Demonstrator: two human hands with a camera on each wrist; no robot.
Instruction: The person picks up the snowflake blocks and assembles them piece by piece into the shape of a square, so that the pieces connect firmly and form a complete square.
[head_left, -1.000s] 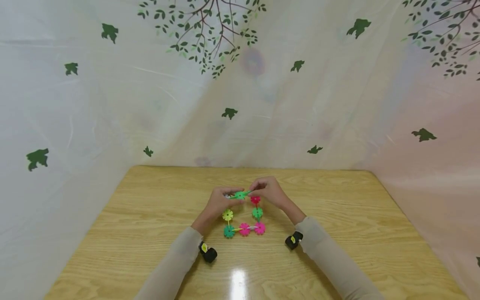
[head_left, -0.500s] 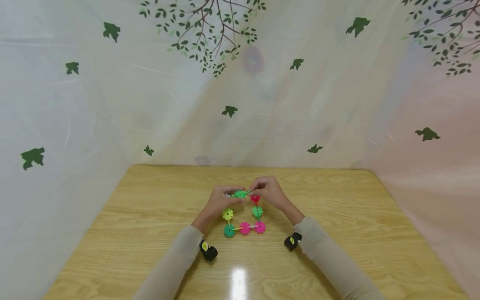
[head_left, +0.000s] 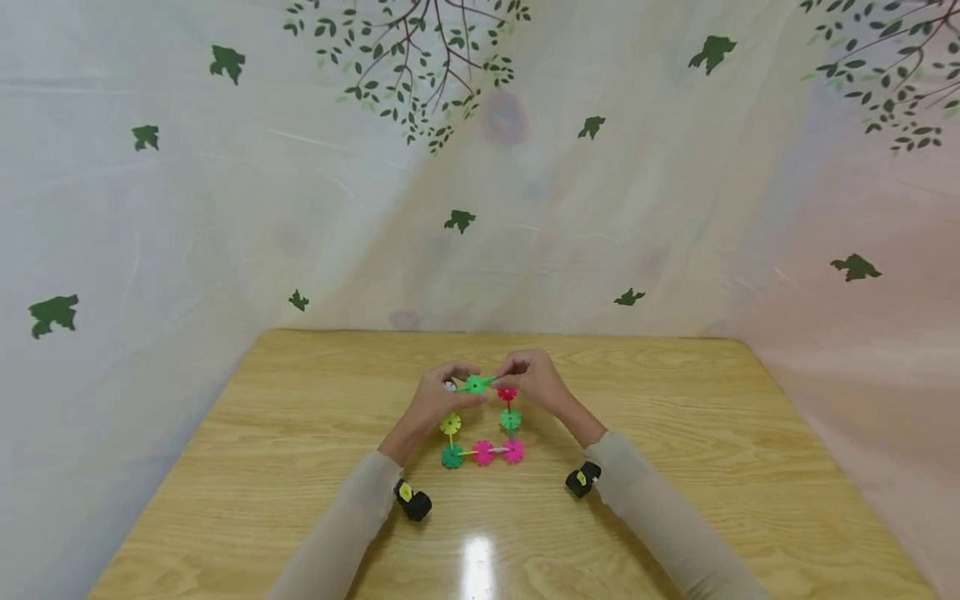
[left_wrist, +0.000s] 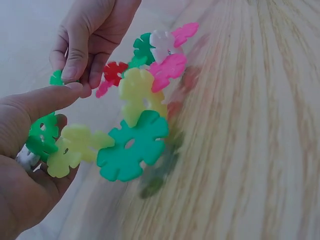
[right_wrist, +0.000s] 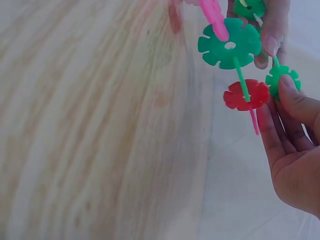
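In the head view, snowflake discs slotted edge to edge form a ring-like chain between my hands. My left hand point(head_left: 435, 398) holds the chain's left part, its thumb and fingers around a green snowflake disc point(left_wrist: 43, 136) and a white one point(left_wrist: 27, 158). My right hand point(head_left: 536, 383) pinches another green snowflake disc point(right_wrist: 283, 80) between thumb and fingers. Near it hang a red snowflake disc point(right_wrist: 246, 95) and a teal one point(right_wrist: 230, 45). Yellow point(head_left: 450, 423), teal point(head_left: 452, 456) and pink discs point(head_left: 513, 452) make up the near side. Fingers partly hide the far joints.
The wooden table point(head_left: 480, 517) spreads around both arms, with a bright reflection near the front. A black wrist camera point(head_left: 412, 500) sits on the left cuff, another black camera point(head_left: 582, 480) on the right. A printed curtain point(head_left: 360, 208) rises behind the table's far edge.
The chain has shifted slightly left and away from me with both hands. The upper fingers of my left hand have lifted a little off the green disc. My right hand keeps its pinch.
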